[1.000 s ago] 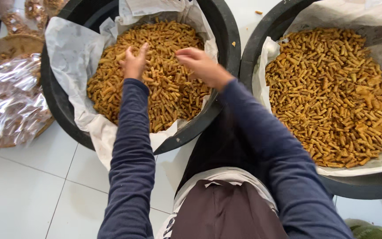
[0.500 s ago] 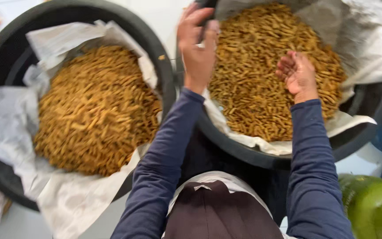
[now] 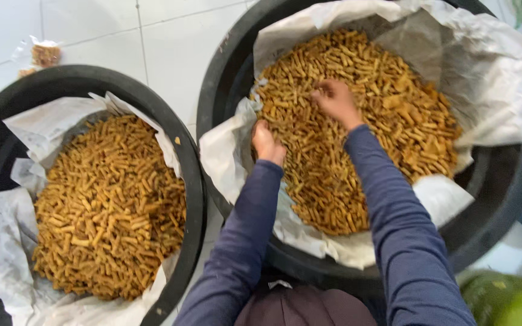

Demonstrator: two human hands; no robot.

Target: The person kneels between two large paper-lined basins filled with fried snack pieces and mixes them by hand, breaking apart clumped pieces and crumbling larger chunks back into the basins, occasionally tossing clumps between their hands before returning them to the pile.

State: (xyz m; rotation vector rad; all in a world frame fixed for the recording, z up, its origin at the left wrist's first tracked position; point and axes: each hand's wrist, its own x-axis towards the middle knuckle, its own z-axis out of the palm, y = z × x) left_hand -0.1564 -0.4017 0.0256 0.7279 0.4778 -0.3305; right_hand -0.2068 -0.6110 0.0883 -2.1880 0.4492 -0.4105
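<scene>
Both hands work inside the right black tub (image 3: pixel 515 187), which is lined with crumpled white paper (image 3: pixel 490 72) and filled with short golden-brown snack sticks (image 3: pixel 388 115). The left hand (image 3: pixel 267 142) sits at the near-left edge of the heap, right where the sticks meet the folded paper lining; its fingers dig down into the sticks and are hidden, so I cannot tell whether they are apart or closed. The right hand (image 3: pixel 335 101) rests palm-down near the middle of the heap, its fingers curled together onto a small clump of sticks. Around this hand the heap lies open on every side, with more room toward the far and right walls, where the paper rises high above the rim. The left hand has little room: the paper flap and the tub wall stand just beside it. A second black tub (image 3: pixel 191 181), also paper-lined and full of the same sticks (image 3: pixel 110 205), stands just to the left, its rim close to or touching the first tub. White floor tiles (image 3: pixel 152 48) show beyond both tubs, with a small clear packet of snacks (image 3: pixel 43 54) lying at the far left. A green rounded object (image 3: pixel 509 299) sits at the near right corner, close to the right sleeve (image 3: pixel 406 241).
</scene>
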